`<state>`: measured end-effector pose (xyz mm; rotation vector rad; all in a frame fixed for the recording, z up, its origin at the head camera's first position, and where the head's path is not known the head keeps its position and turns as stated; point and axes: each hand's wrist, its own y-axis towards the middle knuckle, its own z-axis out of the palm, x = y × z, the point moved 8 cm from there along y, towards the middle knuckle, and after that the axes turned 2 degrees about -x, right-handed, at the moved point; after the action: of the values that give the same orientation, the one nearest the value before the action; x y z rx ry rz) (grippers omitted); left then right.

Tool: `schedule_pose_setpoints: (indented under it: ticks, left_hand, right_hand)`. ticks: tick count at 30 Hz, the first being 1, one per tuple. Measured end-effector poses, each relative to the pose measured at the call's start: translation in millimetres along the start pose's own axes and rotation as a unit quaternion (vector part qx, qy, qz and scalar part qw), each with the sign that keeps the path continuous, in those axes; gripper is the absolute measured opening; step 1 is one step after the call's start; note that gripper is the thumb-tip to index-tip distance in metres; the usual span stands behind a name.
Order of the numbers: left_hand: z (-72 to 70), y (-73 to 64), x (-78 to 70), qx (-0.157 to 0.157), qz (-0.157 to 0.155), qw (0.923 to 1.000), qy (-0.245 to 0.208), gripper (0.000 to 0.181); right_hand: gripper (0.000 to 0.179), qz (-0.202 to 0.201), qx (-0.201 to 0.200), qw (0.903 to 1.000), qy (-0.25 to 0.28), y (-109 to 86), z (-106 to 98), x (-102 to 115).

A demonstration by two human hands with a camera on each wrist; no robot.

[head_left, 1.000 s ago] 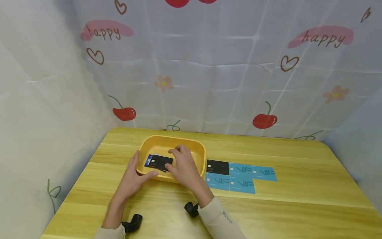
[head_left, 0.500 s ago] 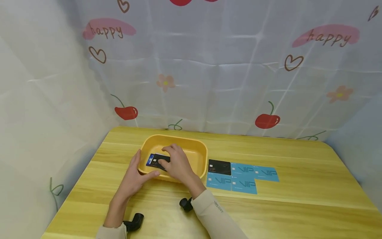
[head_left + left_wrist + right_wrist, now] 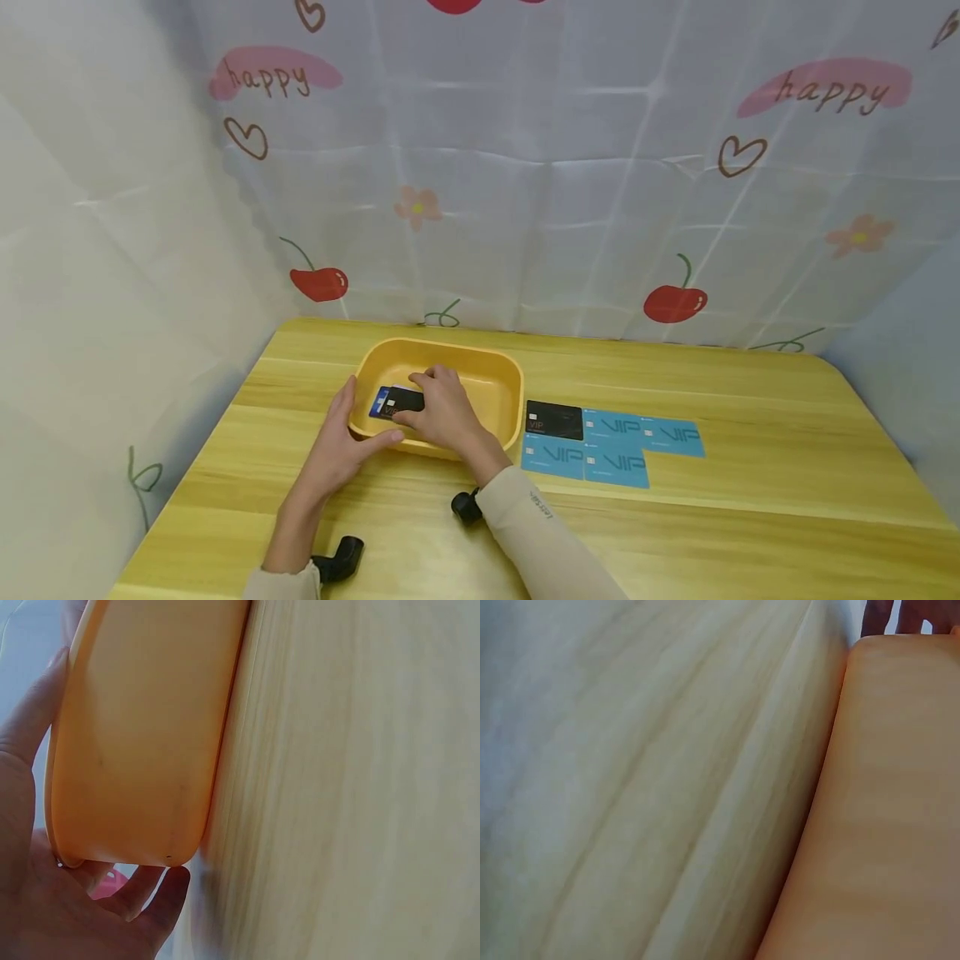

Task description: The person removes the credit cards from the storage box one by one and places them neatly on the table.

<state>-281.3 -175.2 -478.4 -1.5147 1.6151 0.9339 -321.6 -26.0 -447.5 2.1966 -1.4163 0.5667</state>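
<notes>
Left hand (image 3: 339, 444) gripping yellow tray (image 3: 489, 400), right hand (image 3: 446, 414) at black card (image 3: 407, 400) inside it, that hand's hold indeterminable, blue card (image 3: 377, 402) partly beneath, five cards (image 3: 611, 437) beside tray on bench (image 3: 787, 450).

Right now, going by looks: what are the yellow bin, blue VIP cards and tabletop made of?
Yellow bin: likely moulded plastic, satin finish; seamless rounded corners, soft sheen.
Blue VIP cards: probably smooth plastic; thin, flat, with a chip mark; coated paper possible.
Tabletop: wood or wood-look laminate, slight gloss; grain streaks, pale reflections; can't tell which.
</notes>
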Motion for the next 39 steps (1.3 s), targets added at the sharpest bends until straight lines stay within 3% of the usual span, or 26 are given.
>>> schedule_pose_setpoints:
  ticks: [9,14,23,29,39]
  left_hand:
    - [0.3,-0.7,-0.1,0.001,-0.009,0.9999,0.008,0.118]
    - [0.1,-0.8,-0.1,0.001,-0.01,0.9999,0.006,0.119]
    - [0.2,-0.3,1.9,-0.002,-0.014,0.9999,0.003,0.118]
    - [1.1,-0.1,2.5,-0.003,-0.012,0.9999,-0.002,0.118]
    - [1.0,0.1,1.9,-0.006,-0.016,0.9999,0.002,0.117]
  right_hand:
    - [0.076,0.041,0.059,0.9974,-0.009,2.6,11.8,-10.3]
    - [0.076,0.052,0.071,0.9959,-0.02,3.4,14.2,-12.3]
    - [0.062,0.04,0.087,0.9906,-0.098,5.5,19.7,-11.3]
    - [0.056,0.056,0.09,0.99,-0.093,5.0,18.8,-12.8]
    - [0.041,0.043,0.068,0.9921,-0.097,5.9,14.3,-13.2]
